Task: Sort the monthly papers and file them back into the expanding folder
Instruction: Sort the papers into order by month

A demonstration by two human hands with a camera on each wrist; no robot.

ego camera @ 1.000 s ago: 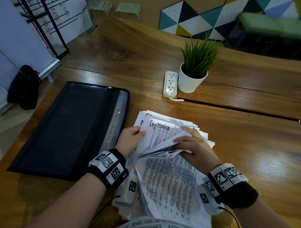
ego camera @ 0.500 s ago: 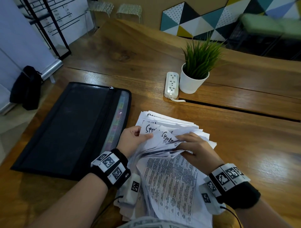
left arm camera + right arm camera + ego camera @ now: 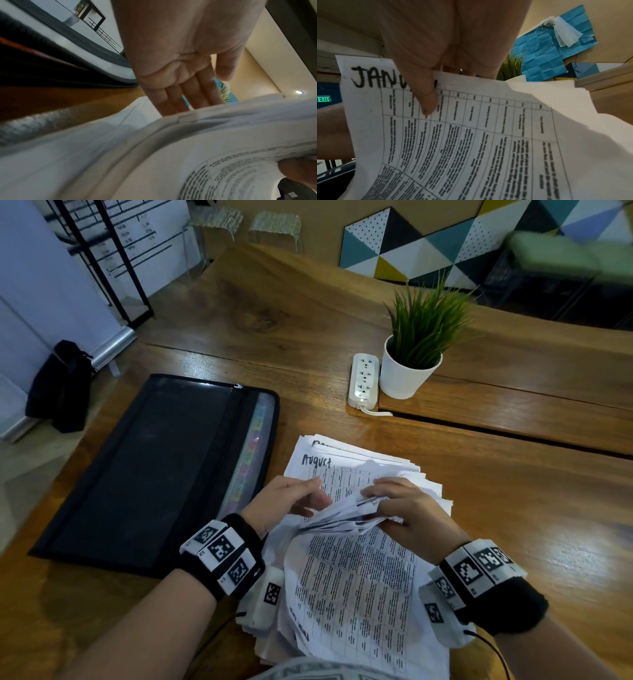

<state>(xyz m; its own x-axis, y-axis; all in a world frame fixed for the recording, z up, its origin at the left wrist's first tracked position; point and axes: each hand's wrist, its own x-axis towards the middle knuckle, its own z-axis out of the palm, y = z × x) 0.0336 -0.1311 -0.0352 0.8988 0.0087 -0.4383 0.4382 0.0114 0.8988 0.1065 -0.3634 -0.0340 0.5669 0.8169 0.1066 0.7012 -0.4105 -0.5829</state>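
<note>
September sheets are now flipped back, exposing an August page (image 3: 317, 462). Right hand (image 3: 407, 510) is pinching the folded-back papers (image 3: 356, 577) on the table (image 3: 513, 508); left hand (image 3: 284, 499) is lying open-fingered. Mixed months risk slipping loose.

Worktop (image 3: 513, 508): varnished wood, glossy. Papers (image 3: 359, 587): matt white printed sheets. Expanding folder (image 3: 144, 474), left: black mesh fabric. Plant pot (image 3: 406, 378): smooth white.

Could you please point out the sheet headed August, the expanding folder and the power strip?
August sheet (image 3: 317, 462), head view, on its handwritten heading.
Expanding folder (image 3: 144, 474), head view, on its black front panel.
Power strip (image 3: 363, 380), head view, on its middle socket.
</note>
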